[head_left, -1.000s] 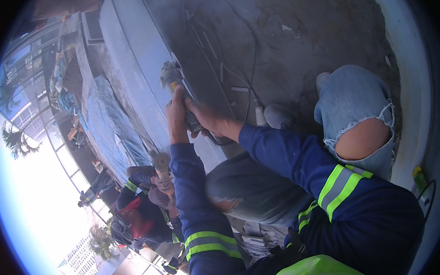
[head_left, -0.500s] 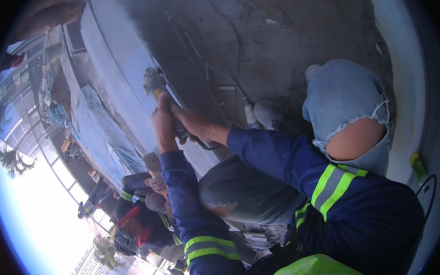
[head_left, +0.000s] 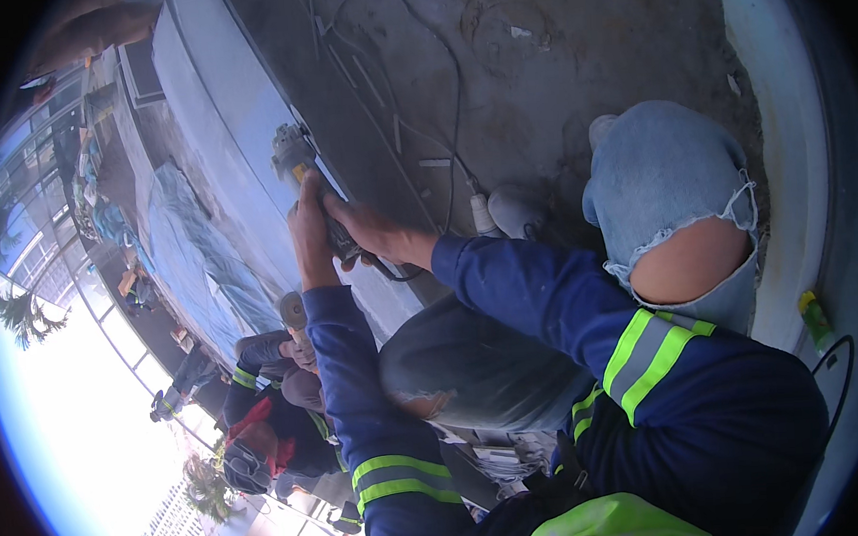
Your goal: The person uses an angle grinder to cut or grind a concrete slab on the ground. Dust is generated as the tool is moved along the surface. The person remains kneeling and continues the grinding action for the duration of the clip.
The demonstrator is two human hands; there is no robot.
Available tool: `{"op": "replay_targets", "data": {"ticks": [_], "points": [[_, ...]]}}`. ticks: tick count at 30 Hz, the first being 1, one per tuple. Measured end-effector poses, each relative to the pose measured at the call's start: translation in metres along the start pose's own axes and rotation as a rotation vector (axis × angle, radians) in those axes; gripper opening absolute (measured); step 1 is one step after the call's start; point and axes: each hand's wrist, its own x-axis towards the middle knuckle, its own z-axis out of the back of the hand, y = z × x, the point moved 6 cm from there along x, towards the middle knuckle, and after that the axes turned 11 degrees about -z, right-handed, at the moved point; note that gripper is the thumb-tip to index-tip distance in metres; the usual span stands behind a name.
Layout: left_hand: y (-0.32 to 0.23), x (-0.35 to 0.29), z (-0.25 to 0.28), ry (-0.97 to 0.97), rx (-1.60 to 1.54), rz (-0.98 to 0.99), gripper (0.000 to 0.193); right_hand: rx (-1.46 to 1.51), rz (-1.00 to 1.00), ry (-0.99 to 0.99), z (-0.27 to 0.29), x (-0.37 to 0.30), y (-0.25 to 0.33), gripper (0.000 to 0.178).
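Both my hands are wrapped round an angle grinder (head_left: pixel 296 151) with a grey metal head and a dark body. My left hand (head_left: pixel 308 230) is closed on it near the head. Just to the right, my right hand (head_left: pixel 377 233) grips the body farther back, from which a black cord trails. The grinder's head rests at the edge of a long pale slab (head_left: pixel 231 94); I cannot tell if its disc touches the slab. The disc itself is mostly hidden.
A co-worker (head_left: pixel 275 436) crouches at the lower left, holding another grinder (head_left: pixel 294 312). A cable and connector (head_left: pixel 481 207) lie on the dusty floor (head_left: pixel 555 77), among thin offcuts. Blue sheeting (head_left: pixel 190 251) covers ground beyond the slab. A green bottle (head_left: pixel 816 323) is at far right.
The grinder and both my hands have shifted slightly to the left and up in the view. Dust haze over the floor has thinned. The co-worker's grinder has turned a little.
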Motion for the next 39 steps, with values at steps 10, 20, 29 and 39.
{"op": "replay_targets", "data": {"ticks": [10, 20, 29, 39], "points": [[-0.004, -0.015, -0.001, -0.019, 0.028, 0.001, 0.067, -0.003, -0.022, 0.002, -0.006, -0.021, 0.001, 0.075], [-0.002, -0.017, -0.001, -0.025, 0.006, 0.003, 0.076, -0.027, -0.021, -0.001, -0.006, -0.024, 0.001, 0.073], [0.011, 0.006, 0.004, -0.019, 0.026, -0.014, 0.079, -0.006, -0.047, 0.014, 0.000, 0.003, -0.003, 0.071], [0.003, -0.010, 0.000, -0.049, 0.034, 0.041, 0.078, -0.007, -0.092, -0.009, -0.004, -0.018, 0.000, 0.071]]}}
